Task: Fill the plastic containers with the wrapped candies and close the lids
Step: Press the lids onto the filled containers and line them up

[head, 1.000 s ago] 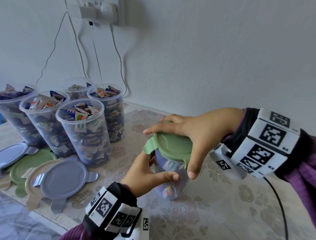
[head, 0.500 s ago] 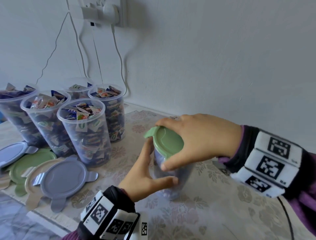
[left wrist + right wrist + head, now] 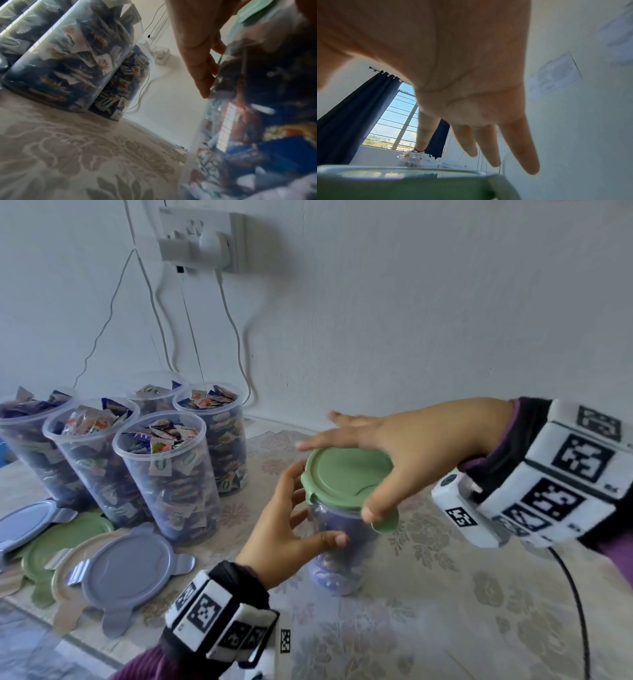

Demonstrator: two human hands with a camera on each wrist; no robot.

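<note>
- Standing upright on the counter (image 3: pixel 428 594), between both hands: candy-filled container (image 3: pixel 339 556), green lid (image 3: pixel 346 474) sitting on its mouth.
- Wrapping loosely around the container's side: left hand (image 3: pixel 287 529), thumb lying across the front wall, fingers (image 3: pixel 202 75) touching the wall just under the lid rim.
- Hovering spread over the lid: right hand (image 3: pixel 411 446), fingers (image 3: pixel 518 146) straight and splayed, gripping nothing, thumb tip touching the lid's near edge beside its tab.
- Waiting uncovered to the left: five filled containers (image 3: pixel 171 474), loose lids (image 3: pixel 126 570) lying flat before them.
</note>
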